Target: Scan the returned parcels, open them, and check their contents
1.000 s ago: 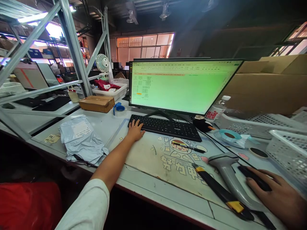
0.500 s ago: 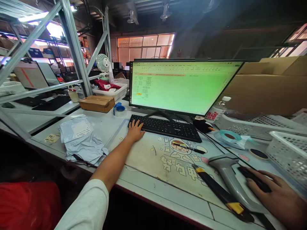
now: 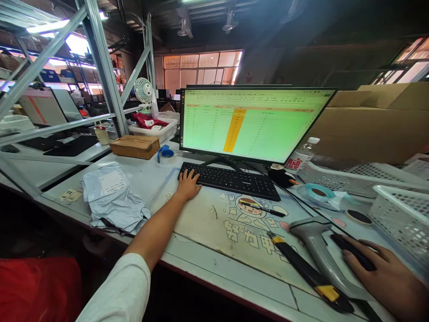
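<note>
My left hand (image 3: 188, 184) rests with fingers spread on the left end of a black keyboard (image 3: 234, 181). At the lower right, my right hand (image 3: 385, 268) is curved over a black computer mouse (image 3: 354, 251). Just left of the mouse lies a grey barcode scanner (image 3: 318, 246), and beside that a black and yellow utility knife (image 3: 301, 266). A black marker (image 3: 263, 209) lies on the printed desk mat (image 3: 201, 223). Behind the keyboard stands a monitor (image 3: 248, 125) showing a spreadsheet with an orange column.
Left of my arm lies a grey mailing bag (image 3: 114, 197) with a label. Behind it are a cardboard box (image 3: 135, 146) and a blue tape dispenser (image 3: 166, 154). On the right are white plastic baskets (image 3: 402, 214), a tape roll (image 3: 317, 194) and a bottle (image 3: 303, 154). A metal frame (image 3: 103, 67) rises at left.
The screen has switched to a different spreadsheet view, now with a tall orange column. Both hands stay at the keyboard and mouse. The view has shifted very slightly.
</note>
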### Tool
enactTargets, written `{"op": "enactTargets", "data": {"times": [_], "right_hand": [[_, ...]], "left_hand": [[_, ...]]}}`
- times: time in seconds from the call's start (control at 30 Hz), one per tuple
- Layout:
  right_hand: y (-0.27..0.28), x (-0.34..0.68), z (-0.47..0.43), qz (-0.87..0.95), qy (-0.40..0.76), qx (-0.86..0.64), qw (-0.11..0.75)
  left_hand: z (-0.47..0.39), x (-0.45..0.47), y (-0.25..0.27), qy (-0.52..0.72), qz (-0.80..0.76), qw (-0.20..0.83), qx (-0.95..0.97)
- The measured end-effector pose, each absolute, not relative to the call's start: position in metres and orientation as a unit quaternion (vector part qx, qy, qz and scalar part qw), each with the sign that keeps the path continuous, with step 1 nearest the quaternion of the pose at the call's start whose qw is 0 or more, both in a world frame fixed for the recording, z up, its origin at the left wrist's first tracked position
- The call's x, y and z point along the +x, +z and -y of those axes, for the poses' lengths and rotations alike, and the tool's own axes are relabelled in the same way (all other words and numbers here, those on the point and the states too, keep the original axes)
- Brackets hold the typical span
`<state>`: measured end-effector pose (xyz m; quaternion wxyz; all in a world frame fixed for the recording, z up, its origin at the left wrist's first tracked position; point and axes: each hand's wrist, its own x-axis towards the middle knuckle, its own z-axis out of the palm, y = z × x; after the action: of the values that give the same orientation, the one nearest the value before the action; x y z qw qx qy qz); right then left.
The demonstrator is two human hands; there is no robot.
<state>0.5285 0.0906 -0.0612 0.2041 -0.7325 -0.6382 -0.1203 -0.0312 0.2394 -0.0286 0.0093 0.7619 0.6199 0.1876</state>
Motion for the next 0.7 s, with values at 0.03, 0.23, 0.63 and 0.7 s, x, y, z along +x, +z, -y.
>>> {"op": "enactTargets", "data": {"times": [0.03, 0.23, 0.63, 0.7], "right_hand": [[-0.061, 0.528, -0.090, 0.637, -0.107, -0.733, 0.213], [-0.062, 0.528, -0.090, 0.633, -0.101, -0.732, 0.231], [-0.050, 0.515, -0.090, 0.639, -0.097, -0.725, 0.237], [-0.050, 0.515, -0.091, 0.638, -0.096, -0.724, 0.245]], "left_hand": [[-0.240, -0.031, -0.029, 0.185, -0.619, 0.011, 0.763], [-0.240, -0.029, -0.029, 0.169, -0.613, 0.021, 0.771], [-0.236, -0.029, -0.027, 0.187, -0.607, 0.025, 0.772], [-0.233, -0.028, -0.024, 0.198, -0.608, 0.017, 0.769]]}}
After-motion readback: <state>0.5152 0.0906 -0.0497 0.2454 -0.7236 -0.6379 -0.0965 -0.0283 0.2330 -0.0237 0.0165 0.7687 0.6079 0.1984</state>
